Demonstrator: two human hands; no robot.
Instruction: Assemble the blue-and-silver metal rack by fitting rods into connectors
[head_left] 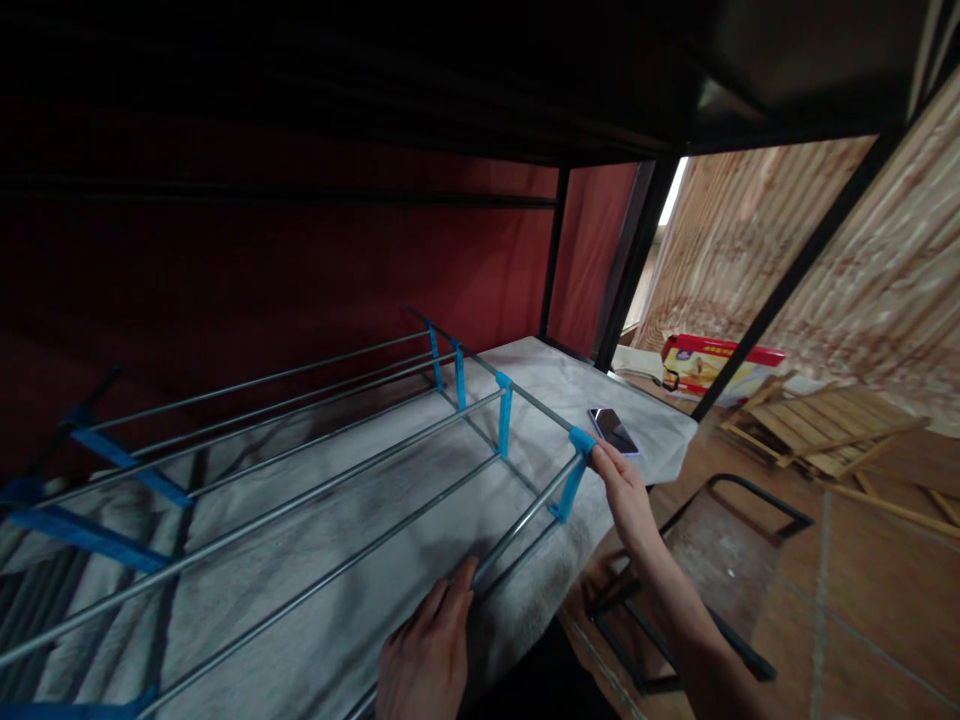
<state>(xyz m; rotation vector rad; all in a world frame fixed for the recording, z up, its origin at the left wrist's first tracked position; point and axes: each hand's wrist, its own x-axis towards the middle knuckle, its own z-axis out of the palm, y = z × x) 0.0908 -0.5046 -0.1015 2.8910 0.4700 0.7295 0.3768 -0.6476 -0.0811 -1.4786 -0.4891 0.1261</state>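
Observation:
A rack of silver metal rods (pixel 315 480) joined by blue plastic connectors lies on its side on a white padded surface (pixel 540 380). My right hand (pixel 624 492) pinches the blue corner connector (pixel 576 462) at the rack's near right end. My left hand (pixel 431 650) rests on the nearest metal rod, fingers curled round it. A dark smartphone (pixel 613 430) lies on the white surface just beyond my right hand.
Black metal frame posts (pixel 787 280) rise at the right, with a dark shelf overhead and a red wall behind. On the brown tiled floor lie a red and yellow box (pixel 709 365), a folded wooden slatted frame (pixel 825 425) and a black tube frame (pixel 750 500).

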